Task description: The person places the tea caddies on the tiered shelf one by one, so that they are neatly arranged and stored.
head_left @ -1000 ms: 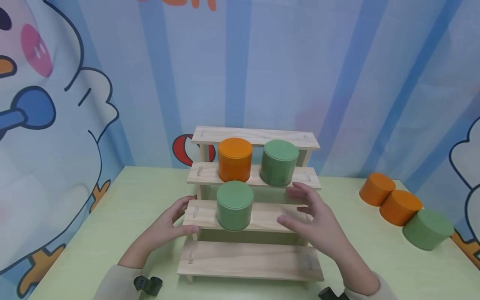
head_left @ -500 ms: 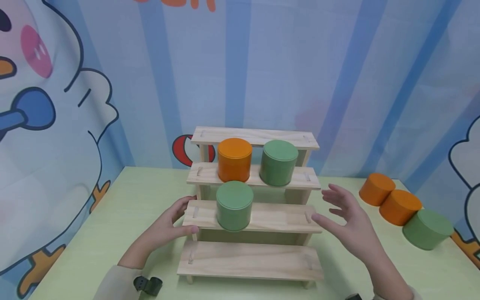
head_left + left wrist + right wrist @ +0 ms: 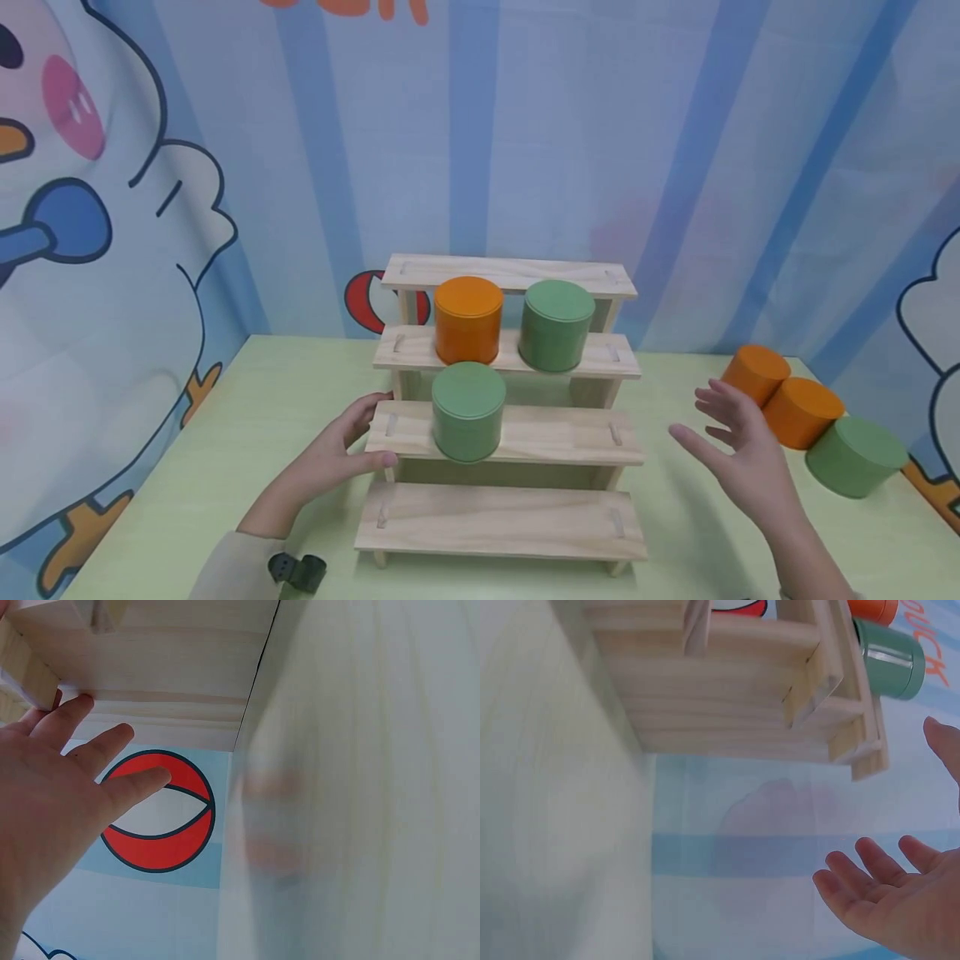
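Observation:
A stepped wooden display rack (image 3: 498,521) stands on the table. My left hand (image 3: 326,458) holds the left end of its second step from the bottom, thumb at the front edge and fingers behind. In the left wrist view, the other fingers of the left hand (image 3: 67,772) spread beside the rack. On that step sits a green round tin (image 3: 468,412). One step higher stand an orange tin (image 3: 468,321) and another green tin (image 3: 557,327). Between the rack and the tins at the right, my right hand (image 3: 750,458) is in the air, fingers apart and holding nothing.
At the table's right side, two orange tins (image 3: 804,414) and a green tin (image 3: 857,458) form a slanting row. Part of the far orange tin is behind the right hand. A printed blue curtain (image 3: 540,142) hangs behind the pale table (image 3: 195,500).
My right hand has moved right, away from the rack and toward the row of tins, with its fingers spread. The left hand and the tins stay where they were.

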A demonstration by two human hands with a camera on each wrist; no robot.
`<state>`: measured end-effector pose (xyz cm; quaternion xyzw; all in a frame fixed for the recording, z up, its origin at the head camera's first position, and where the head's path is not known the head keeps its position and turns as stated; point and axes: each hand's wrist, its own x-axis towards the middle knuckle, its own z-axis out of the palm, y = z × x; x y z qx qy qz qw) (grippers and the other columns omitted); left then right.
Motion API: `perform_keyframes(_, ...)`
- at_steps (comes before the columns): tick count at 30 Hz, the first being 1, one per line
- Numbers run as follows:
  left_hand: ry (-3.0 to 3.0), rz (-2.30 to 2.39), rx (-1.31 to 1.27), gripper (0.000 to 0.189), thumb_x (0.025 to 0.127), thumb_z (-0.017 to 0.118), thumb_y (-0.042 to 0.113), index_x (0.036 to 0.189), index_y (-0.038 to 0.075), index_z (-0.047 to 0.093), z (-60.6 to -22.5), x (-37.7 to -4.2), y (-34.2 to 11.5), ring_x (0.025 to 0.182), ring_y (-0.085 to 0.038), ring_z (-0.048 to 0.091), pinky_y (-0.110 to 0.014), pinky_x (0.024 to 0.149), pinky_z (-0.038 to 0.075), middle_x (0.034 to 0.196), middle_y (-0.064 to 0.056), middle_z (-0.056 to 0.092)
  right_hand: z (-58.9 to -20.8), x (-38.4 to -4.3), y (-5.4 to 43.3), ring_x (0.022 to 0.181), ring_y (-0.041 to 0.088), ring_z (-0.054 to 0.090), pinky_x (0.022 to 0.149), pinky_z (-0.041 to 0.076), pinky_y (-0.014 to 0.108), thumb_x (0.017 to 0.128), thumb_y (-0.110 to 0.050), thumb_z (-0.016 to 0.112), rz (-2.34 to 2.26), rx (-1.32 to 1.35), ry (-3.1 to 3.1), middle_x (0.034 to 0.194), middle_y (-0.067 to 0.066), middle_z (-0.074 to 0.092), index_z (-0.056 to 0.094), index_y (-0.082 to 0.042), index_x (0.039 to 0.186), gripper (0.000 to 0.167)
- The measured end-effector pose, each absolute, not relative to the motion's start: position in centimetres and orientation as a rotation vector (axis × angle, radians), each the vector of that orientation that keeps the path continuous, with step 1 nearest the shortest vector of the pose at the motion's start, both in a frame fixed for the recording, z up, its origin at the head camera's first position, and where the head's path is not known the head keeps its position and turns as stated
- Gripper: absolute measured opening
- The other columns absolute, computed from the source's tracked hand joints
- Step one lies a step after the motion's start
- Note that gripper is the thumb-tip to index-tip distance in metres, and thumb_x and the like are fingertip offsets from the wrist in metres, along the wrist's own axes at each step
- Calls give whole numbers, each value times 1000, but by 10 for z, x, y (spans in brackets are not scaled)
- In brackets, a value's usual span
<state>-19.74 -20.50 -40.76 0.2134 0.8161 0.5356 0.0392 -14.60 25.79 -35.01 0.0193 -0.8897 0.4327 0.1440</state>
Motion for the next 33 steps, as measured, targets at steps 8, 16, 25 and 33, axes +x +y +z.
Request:
perform_keyframes(8,2500,1647,644,74,85,74,22,146,10,34,-408,-197,-205,139,-46,28,-72,105,20,142,-16,47,-362,-149,280,121,16,49,80,38,3,92,-32,66,1231,-31,-2548,141,18,43,27,-5,149,74)
perform_keyframes(16,2494,1654,667,73,85,73,20,145,8,34,-407,-197,-204,137,-46,31,-72,105,20,142,-17,48,-372,-153,301,121,17,48,76,38,2,93,-34,64,1246,-156,-2535,142,23,40,24,-2,150,77)
perform_keyframes(25,2496,1658,666,72,85,74,21,145,9,36,-407,-196,-204,138,-46,30,-72,105,20,141,-16,49,-383,-157,325,125,43,40,70,38,2,94,-38,61,1278,-316,-2533,144,28,36,15,1,152,83)
perform_keyframes(33,2494,1659,650,72,85,74,21,144,9,36,-406,-196,-204,138,-46,29,-72,105,19,142,-16,48,-384,-159,340,131,45,35,82,46,16,93,-47,58,1294,-450,-2535,149,29,30,13,-2,153,88)
